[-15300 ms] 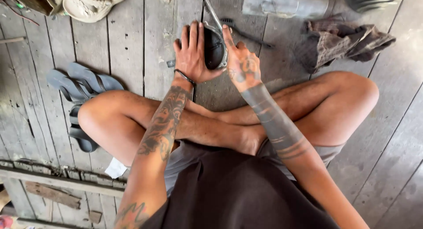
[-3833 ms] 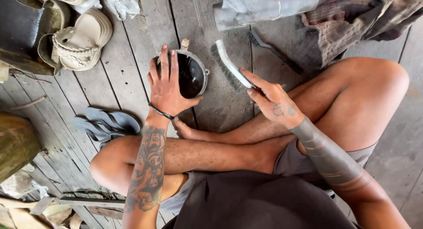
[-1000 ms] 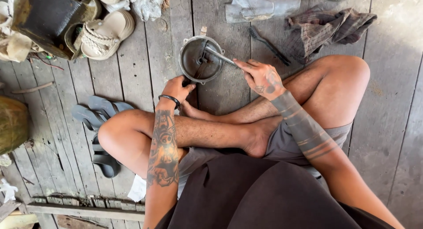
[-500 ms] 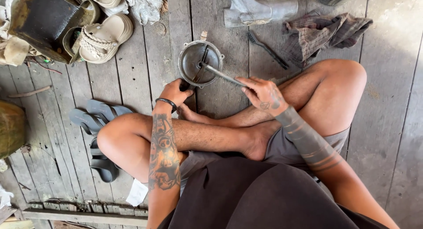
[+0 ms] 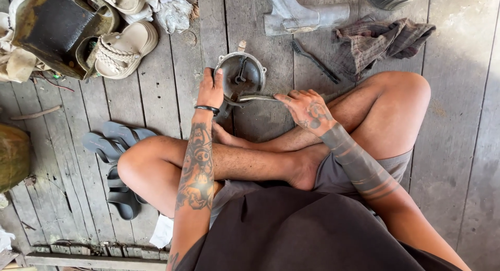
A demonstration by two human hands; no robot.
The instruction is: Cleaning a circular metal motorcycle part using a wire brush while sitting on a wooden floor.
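Hands of a person sitting cross-legged on a grey plank floor (image 5: 469, 94), seen from above, work on a round metal bowl-shaped part. The left hand (image 5: 211, 91) is closed over the near left rim of the round metal part (image 5: 245, 73), fingers curled on the edge and thumb side against its outside, steadying it on the boards. A dark bracelet (image 5: 207, 109) circles that wrist, and the forearm below it is tattooed.

The right hand (image 5: 304, 108) sits just right of the part, fingers folded narrowly around the handle of a slim metal tool (image 5: 255, 98). The tool runs leftward from the fingers, and its far end rests at the part's near rim, close to the left hand. Whether the tip is inside the bowl or only against the edge cannot be told.

Beyond the right hand, farther from the body, lie a thin dark brush-like tool (image 5: 315, 60), a crumpled brown cloth (image 5: 380, 41) and a grey metal casting (image 5: 302, 13). Beyond and left of the left hand are beige woven sandals (image 5: 122, 49) beside a dark worn container (image 5: 49, 31). Nearer the body, left of the left forearm, grey flip-flops (image 5: 112, 143) lie partly under the bent knee.
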